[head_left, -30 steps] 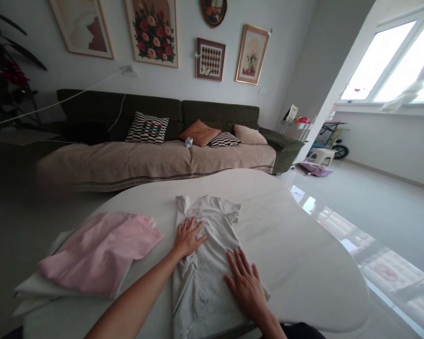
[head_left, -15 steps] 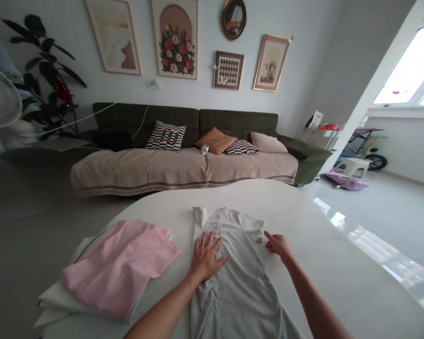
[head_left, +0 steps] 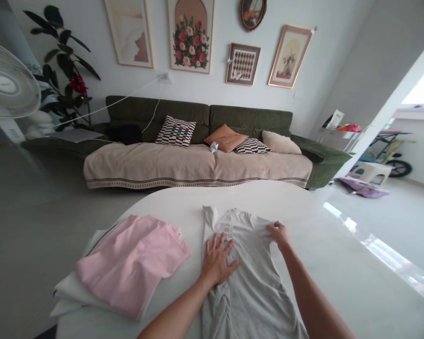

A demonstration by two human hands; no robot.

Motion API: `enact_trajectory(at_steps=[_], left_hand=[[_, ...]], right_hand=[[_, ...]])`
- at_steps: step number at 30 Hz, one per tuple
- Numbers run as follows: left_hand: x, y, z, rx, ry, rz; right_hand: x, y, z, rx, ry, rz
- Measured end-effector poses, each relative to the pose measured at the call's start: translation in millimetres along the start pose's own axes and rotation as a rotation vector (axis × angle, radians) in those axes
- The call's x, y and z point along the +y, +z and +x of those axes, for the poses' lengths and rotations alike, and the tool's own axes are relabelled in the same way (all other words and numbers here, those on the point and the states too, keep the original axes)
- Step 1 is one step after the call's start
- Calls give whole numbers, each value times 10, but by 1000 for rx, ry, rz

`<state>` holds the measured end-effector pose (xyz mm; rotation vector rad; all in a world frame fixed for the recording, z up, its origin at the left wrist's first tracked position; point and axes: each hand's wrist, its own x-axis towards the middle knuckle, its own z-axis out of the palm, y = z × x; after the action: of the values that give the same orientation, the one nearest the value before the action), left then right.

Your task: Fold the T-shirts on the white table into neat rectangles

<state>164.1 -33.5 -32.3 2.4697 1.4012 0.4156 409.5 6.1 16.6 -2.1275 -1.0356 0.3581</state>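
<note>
A light grey short-sleeved garment [head_left: 249, 287] lies lengthwise on a white table [head_left: 332, 263], neck end away from me. My left hand [head_left: 217, 261] rests flat on its upper left part, fingers spread. My right hand [head_left: 278, 234] is at the garment's right sleeve, fingers curled around the sleeve's edge. To the left, a folded pink garment [head_left: 130, 261] lies on top of folded white cloth [head_left: 69, 294].
Beyond the table stands a long dark green sofa [head_left: 205, 141] with a beige cover and several cushions. A fan [head_left: 9, 87] and a plant [head_left: 65, 70] are at the left. A glossy floor and small stool [head_left: 369, 173] are at the right.
My right hand has moved from flat on the garment's lower right up to its right sleeve and closed on it. The left hand stays pressed in place. The view has shifted left.
</note>
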Motion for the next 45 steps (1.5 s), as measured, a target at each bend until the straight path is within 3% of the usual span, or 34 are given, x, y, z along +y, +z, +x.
enact_trajectory(at_steps=[3,7,11,14,19,22,24,29,32,34,38,42,45], left_hand=[[7,-1,-2,18,7,-14],[31,-31,-7,25,-1,-2],[39,-51,-21,7,-2,9],[25,-29,-22,25,9,-6],[15,30,-9,63,-15,-2],[17,47,-12,83,-21,13],[13,54,-15,92,-12,18],[-17,83,-2,98,11,24],[-24,103,18,108,21,35],[-18,106,24,112,19,41],[5,76,0,94,8,26],[29,31,-9,82,6,-11],[33,2,87,67,-106,-144]], right_hand=[[-264,149,-127,-54,-128,-94],[-615,553,-519,-128,-308,-149],[-732,923,-831,-173,-333,-184],[-715,1035,-866,-167,-313,-189],[-726,1043,-775,-215,-345,-140],[-677,890,-746,-300,-403,-72],[-523,635,-749,-331,-422,-23],[276,-351,-1036,-382,-411,-69],[699,-724,-1473,-438,-416,-191],[855,-780,-1790,-388,-428,-233],[937,-668,-2266,-219,-504,-241],[849,-601,-2510,-110,-664,-175],[745,-599,-2580,-54,-691,-113]])
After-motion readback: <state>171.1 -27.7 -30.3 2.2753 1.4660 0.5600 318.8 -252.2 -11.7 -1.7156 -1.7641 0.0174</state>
